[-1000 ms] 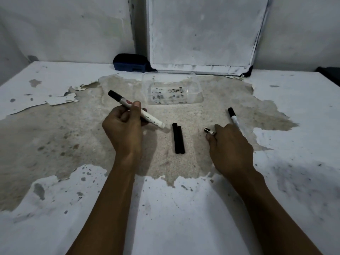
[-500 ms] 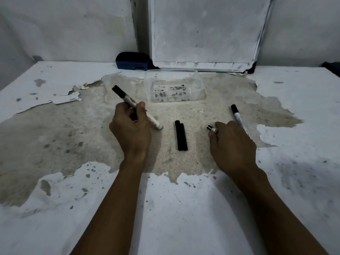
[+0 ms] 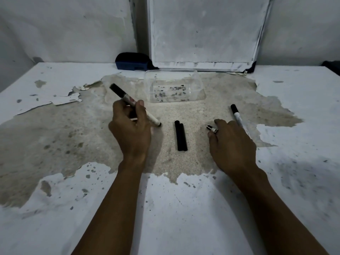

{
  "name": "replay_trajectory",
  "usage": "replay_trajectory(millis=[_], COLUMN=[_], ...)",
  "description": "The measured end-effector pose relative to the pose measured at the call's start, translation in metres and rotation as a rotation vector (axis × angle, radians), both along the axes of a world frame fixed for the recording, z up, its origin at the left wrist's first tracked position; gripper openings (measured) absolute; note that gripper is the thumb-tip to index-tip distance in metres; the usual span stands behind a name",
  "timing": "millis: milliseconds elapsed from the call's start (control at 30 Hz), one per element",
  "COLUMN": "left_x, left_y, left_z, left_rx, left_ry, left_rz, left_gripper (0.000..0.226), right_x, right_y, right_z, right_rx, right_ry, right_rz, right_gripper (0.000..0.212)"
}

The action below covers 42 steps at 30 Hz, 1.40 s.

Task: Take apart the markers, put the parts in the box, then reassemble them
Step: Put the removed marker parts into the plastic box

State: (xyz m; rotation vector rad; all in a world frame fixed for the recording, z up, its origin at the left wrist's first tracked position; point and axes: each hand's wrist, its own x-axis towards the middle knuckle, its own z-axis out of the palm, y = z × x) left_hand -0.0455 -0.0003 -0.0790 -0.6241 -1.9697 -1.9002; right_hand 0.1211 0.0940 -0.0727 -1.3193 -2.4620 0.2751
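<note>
A person's left hand (image 3: 131, 133) gripped a marker (image 3: 134, 106) above a worn bench (image 3: 55, 137), its fingers (image 3: 140, 107) curled shut around the white barrel. The marker slanted, black end up and to the left, its dark tip low and to the right, close to the bench surface. Behind the hand, against the wall, sat a dark blue eraser (image 3: 131, 61). To its right a clear plastic box (image 3: 174, 87) stood on the bare patch of the bench, with dark blurred marks showing through its base; whether those were parts or print could not be told. A whiteboard (image 3: 206, 30) leaned against the wall behind the box. Between the two hands lay two black caps (image 3: 180, 137), side by side and touching, pointing away from the person. Further right, the right hand (image 3: 232, 144) rested palm down on the bench, its fingers (image 3: 219, 124) loosely bent around a small black piece with a silver band (image 3: 212, 129) at thumb and forefinger; how firmly it was held could not be told. A second marker (image 3: 238, 116) lay just beside that hand on its far side, black end pointing away, its near end hidden behind the knuckles. Peeling white paint framed the scene.
</note>
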Motion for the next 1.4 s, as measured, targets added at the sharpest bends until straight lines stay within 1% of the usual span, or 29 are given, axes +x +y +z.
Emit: replay_trajectory(millis=[100, 200, 333, 433, 533, 633, 733, 867, 1000, 1133, 1400], left_x=[0.004, 0.005, 0.003, -0.001, -0.006, -0.011, -0.015, -0.017, -0.017, -0.018, -0.025], left_y=[-0.003, -0.003, 0.000, 0.000, 0.001, 0.001, 0.001, -0.001, -0.002, -0.002, -0.001], left_z=[0.007, 0.007, 0.003, 0.000, -0.002, -0.003, -0.004, -0.001, 0.002, 0.003, 0.001], left_rx=[0.135, 0.163, 0.156, 0.180, 0.195, 0.230, 0.281, 0.358, 0.406, 0.412, 0.452], left_ry=[0.052, 0.067, -0.026, -0.123, -0.232, -0.338, -0.420, -0.496, -0.550, -0.574, -0.634], left_rz=[0.014, -0.002, 0.006, 0.020, 0.031, 0.050, 0.066, 0.059, 0.031, 0.003, -0.025], left_gripper=[0.020, 0.019, 0.015, 0.016, 0.016, 0.016, 0.017, 0.028, 0.028, 0.026, 0.028], right_x=[0.000, 0.000, 0.001, -0.001, -0.011, -0.030, -0.056, -0.091, -0.107, -0.110, -0.082], right_y=[0.000, 0.001, 0.003, 0.000, -0.005, -0.013, -0.016, -0.015, -0.015, -0.012, 0.018], right_z=[0.000, -0.002, -0.004, -0.002, 0.002, 0.009, 0.017, 0.026, 0.028, 0.029, 0.035], right_rx=[0.004, -0.003, -0.020, 0.015, 0.097, 0.116, 0.159, 0.218, 0.234, 0.273, 0.324], right_ry=[0.010, 0.015, 0.044, 0.159, 0.251, 0.282, 0.257, 0.161, 0.090, 0.064, 0.022], right_rz=[-0.003, -0.011, -0.010, 0.007, 0.122, 0.254, 0.330, 0.417, 0.463, 0.471, 0.452], right_gripper=[0.035, 0.036, 0.039, 0.043, 0.041, 0.037, 0.035, 0.036, 0.026, 0.015, 0.017])
